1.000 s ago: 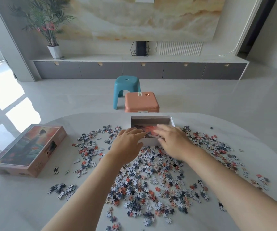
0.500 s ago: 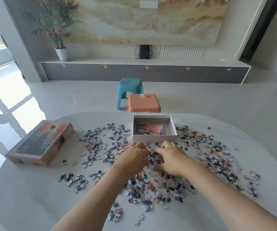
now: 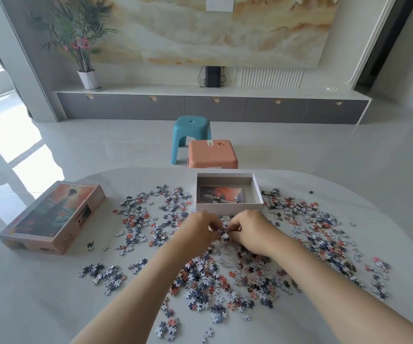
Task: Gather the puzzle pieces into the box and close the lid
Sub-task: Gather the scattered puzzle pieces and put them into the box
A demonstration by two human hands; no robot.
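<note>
Several loose puzzle pieces [image 3: 225, 276] in blue, white and coral lie spread over the white table [image 3: 26, 294]. The open white box [image 3: 229, 209] stands at the far middle, with a picture sheet and a few pieces on its floor. Its lid [image 3: 54, 217], printed with a figure, lies at the left. My left hand [image 3: 198, 229] and my right hand [image 3: 252, 232] meet just in front of the box's near wall, fingers curled around a small clump of pieces between them.
A coral stool [image 3: 213, 155] and a teal stool [image 3: 191, 132] stand beyond the table's far edge. More pieces reach toward the table's right edge [image 3: 349, 256] and a small cluster lies at lower left [image 3: 103, 271].
Both hands have drawn back from over the box to the pile just in front of it and closed together on some pieces. The camera view has tilted up slightly.
</note>
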